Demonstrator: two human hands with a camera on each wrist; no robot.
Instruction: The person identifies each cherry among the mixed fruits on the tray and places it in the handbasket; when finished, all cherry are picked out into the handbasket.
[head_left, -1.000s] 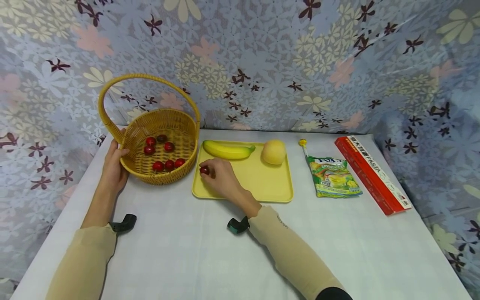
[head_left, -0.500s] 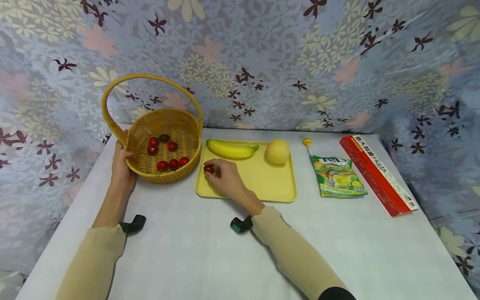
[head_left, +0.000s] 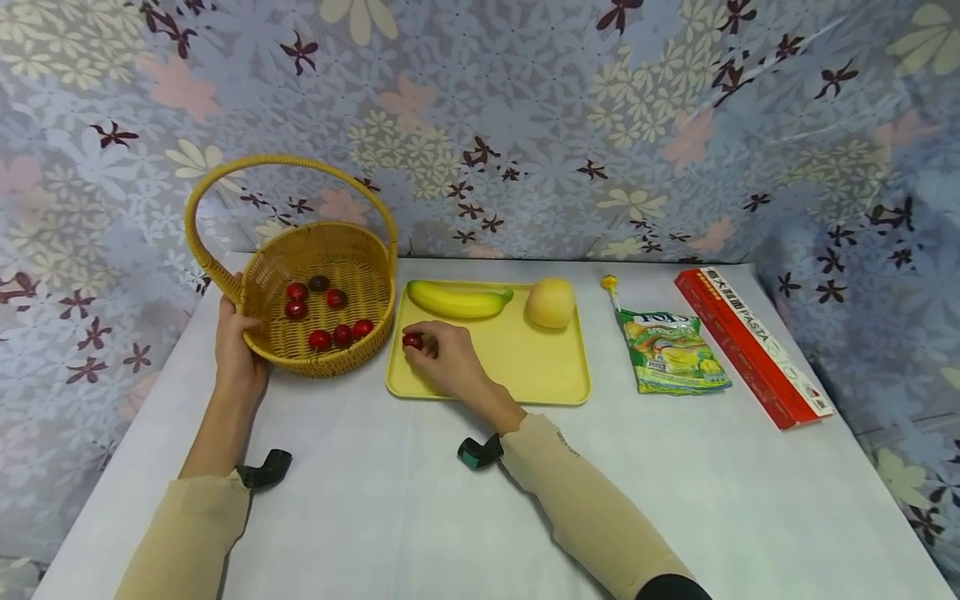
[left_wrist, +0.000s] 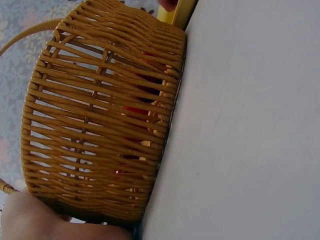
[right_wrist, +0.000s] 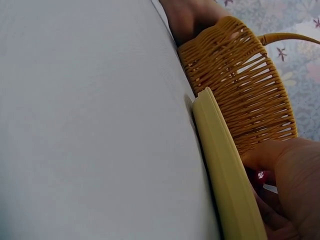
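My left hand point(head_left: 240, 346) grips the left side of a wicker basket point(head_left: 333, 363) in the head view, its thumb at the rim near the base of the tall handle point(head_left: 288, 158). Several dark red cherries point(head_left: 336, 298) lie inside the basket. The left wrist view shows the basket's woven wall point(left_wrist: 100, 115) close up, with part of the hand at the lower left. Over the left part of a yellow tray point(head_left: 525, 367), my right hand point(head_left: 450, 358) pinches one cherry point(head_left: 412, 341) between thumb and fingers. In the right wrist view, that cherry point(right_wrist: 261, 177) is mostly hidden by the hand.
A banana point(head_left: 459, 301) and a round pale yellow fruit point(head_left: 551, 303) lie along the tray's far side. Right of the tray are a lollipop point(head_left: 611, 285), a green candy bag point(head_left: 671, 354) and a long red pasta box point(head_left: 753, 350). A floral cloth hangs behind the table.
The left hand and basket have shifted slightly toward the person. The right hand keeps its pinch on the cherry at nearly the same place over the tray.
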